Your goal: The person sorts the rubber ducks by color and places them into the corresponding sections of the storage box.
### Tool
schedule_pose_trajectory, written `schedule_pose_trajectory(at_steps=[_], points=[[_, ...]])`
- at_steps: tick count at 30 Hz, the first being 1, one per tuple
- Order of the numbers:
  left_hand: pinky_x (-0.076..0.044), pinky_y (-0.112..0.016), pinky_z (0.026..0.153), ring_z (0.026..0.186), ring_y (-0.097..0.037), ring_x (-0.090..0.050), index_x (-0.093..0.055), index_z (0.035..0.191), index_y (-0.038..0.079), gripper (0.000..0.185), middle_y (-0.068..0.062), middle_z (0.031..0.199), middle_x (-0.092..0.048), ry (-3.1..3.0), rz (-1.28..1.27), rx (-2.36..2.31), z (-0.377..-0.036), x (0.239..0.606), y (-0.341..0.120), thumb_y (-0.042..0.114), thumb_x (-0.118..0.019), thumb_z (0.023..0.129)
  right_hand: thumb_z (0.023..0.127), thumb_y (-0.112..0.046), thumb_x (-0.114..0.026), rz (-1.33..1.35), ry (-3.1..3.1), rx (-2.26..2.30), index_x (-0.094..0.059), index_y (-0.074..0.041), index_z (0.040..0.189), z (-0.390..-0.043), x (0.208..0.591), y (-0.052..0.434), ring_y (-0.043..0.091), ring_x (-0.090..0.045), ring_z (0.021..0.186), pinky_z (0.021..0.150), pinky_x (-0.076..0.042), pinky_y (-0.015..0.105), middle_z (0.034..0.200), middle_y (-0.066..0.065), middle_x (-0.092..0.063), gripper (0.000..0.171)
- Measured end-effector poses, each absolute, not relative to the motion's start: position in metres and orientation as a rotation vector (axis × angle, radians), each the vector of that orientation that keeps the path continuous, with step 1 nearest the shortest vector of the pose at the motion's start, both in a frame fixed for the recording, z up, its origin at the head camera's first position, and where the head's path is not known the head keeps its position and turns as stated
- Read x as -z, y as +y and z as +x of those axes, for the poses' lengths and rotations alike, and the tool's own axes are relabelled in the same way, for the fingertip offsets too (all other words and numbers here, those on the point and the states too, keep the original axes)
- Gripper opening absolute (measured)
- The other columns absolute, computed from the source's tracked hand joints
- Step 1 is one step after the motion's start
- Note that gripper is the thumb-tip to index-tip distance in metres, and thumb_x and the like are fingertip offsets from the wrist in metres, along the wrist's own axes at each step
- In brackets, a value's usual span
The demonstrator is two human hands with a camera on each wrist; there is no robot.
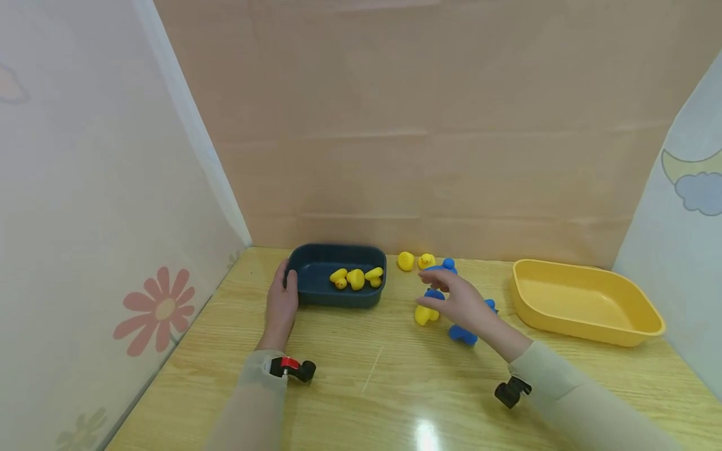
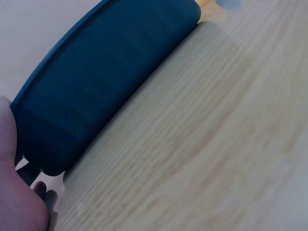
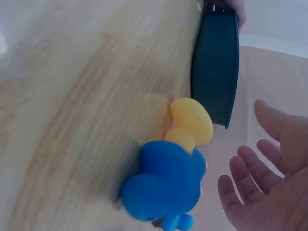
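Note:
At the left, a dark blue tray (image 1: 338, 299) contains three yellow rubber ducks (image 1: 356, 279). My left hand (image 1: 282, 300) grips its left end, with the thumb at the rim and the fingers round the outer wall. Over the loose ducks hovers my right hand (image 1: 459, 300), fingers parted and nothing held. Beneath it lie a yellow duck (image 1: 423, 315) and several blue ducks (image 1: 464, 335), partly hidden by the hand. In the right wrist view, a blue duck (image 3: 166, 178) and a yellow duck (image 3: 195, 118) sit close together, apart from the fingers.
A yellow tray (image 1: 586, 326) stands at the right with nothing visible inside. Two more yellow ducks (image 1: 405, 261) lie at the back, just right of the dark tray. A brown paper-like backdrop (image 1: 417, 125) closes off the far edge of the wooden table (image 1: 338, 388).

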State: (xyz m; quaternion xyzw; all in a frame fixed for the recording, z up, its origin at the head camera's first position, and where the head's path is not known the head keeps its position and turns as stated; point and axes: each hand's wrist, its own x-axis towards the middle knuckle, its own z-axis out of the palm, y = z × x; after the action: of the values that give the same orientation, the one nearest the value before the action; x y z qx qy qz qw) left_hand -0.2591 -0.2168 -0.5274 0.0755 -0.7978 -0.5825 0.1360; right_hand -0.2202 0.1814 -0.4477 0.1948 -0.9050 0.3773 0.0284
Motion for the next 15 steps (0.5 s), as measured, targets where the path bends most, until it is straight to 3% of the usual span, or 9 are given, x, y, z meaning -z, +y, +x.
schedule_pose_trajectory(at_steps=[15], points=[[-0.022,-0.055,0.134,0.166,-0.033,-0.025,-0.031,0.176,0.019,0.06,-0.009,0.179,-0.032,-2.313,0.202,1.683,-0.257,0.524,-0.216,0.041,-0.04,0.121,0.101,-0.029,-0.085,0.63,-2.874,-1.103,-0.064,-0.006,0.154,-0.2,0.456,0.2,0.041,-0.064,0.132,0.111,-0.053,0.062,0.149,0.013,-0.067,0.061]])
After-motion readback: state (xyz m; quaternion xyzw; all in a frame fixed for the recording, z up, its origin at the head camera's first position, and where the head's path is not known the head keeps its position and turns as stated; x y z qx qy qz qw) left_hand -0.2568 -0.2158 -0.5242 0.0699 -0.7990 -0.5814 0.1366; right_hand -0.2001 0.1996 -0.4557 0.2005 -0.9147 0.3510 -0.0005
